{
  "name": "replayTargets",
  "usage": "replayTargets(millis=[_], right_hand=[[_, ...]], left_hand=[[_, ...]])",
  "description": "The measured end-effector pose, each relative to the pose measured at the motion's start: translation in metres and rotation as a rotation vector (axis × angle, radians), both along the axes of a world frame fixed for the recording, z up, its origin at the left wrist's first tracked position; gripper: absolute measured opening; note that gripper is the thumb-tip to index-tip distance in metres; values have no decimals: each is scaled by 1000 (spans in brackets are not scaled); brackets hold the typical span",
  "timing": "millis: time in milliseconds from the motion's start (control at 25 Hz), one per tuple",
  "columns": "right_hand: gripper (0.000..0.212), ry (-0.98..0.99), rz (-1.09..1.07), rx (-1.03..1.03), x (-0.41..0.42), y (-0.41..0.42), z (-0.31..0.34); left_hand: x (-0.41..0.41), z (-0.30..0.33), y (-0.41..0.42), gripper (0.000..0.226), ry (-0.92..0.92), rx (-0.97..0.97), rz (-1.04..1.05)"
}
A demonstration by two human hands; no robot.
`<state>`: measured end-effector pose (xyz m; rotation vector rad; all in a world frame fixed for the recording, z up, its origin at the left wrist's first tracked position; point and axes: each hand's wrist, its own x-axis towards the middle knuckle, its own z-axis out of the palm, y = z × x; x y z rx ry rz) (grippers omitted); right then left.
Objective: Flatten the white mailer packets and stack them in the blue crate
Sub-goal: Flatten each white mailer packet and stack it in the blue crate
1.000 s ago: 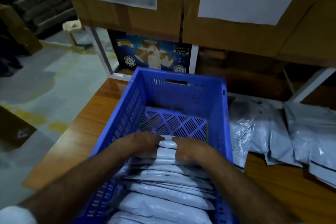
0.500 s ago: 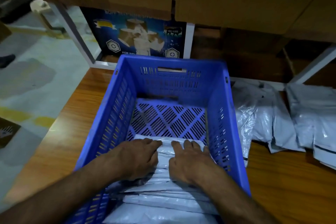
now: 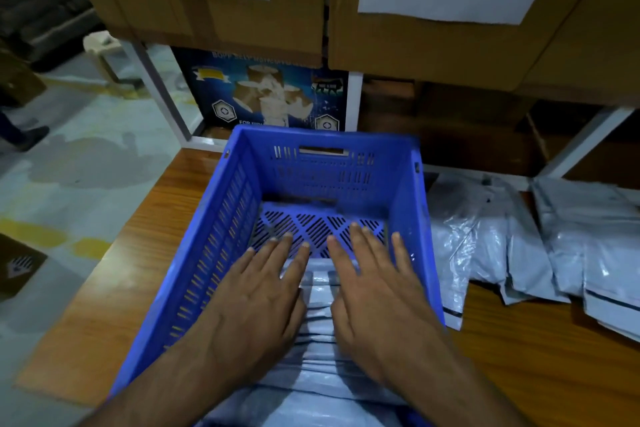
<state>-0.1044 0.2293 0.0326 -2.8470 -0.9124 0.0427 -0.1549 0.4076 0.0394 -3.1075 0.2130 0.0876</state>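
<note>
Step in hand, as judged: pressing down the packets already laid in the crate so the stack lies flat.

Left hand (image 3: 256,302) and right hand (image 3: 377,298) both lie palm-down, side by side, inside the blue crate (image 3: 221,253). Fingers of both are straight and slightly spread, pinching nothing. Fingertips reach past the far edge of the stack, over the crate's bare slotted floor. Whether the palms bear full weight cannot be told.

To do it well (judgement):
- Keep the palms flat and the fingers straight; press with the heels of the hands as well as the tips, so trapped air goes out toward the open edges.
- Work from the middle outward. The strip between the two hands shows ridges and folds, and needs pressure too.
- Keep the far edge of the stack square to the crate walls, so that later packets sit level.
- Risk: the film looks slippery, so a sideways push may slide the layers apart rather than flatten them.

Packets in the crate (image 3: 318,333): white, glossy plastic, overlapping in layers at the near end, with creases running across. The near part runs out of the bottom of the view.

More packets (image 3: 526,246) lie loose in a crumpled pile on the wooden table (image 3: 114,288), just right of the crate, one touching its right wall. They look puffy and not yet flattened.
</note>
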Motion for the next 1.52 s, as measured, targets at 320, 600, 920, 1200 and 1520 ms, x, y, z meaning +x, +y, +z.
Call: replayTargets(millis=[320,600,920,1200,1520], right_hand=[[68,-162,107,174,37,-144,-2],[66,-17,137,67,135,-266,-72],[61,-23,336,-92,225,-271,-92],[64,31,364,-147,246,-237,-124],[74,-162,361,65,196,-276,-81]], left_hand=[[14,36,-124,65,-165,-61,49],[79,42,-278,74,-5,15,260],[145,-125,-302,72,189,-85,608],[173,-151,-288,65,-15,-213,651],[107,-96,-325,59,-187,-352,526]])
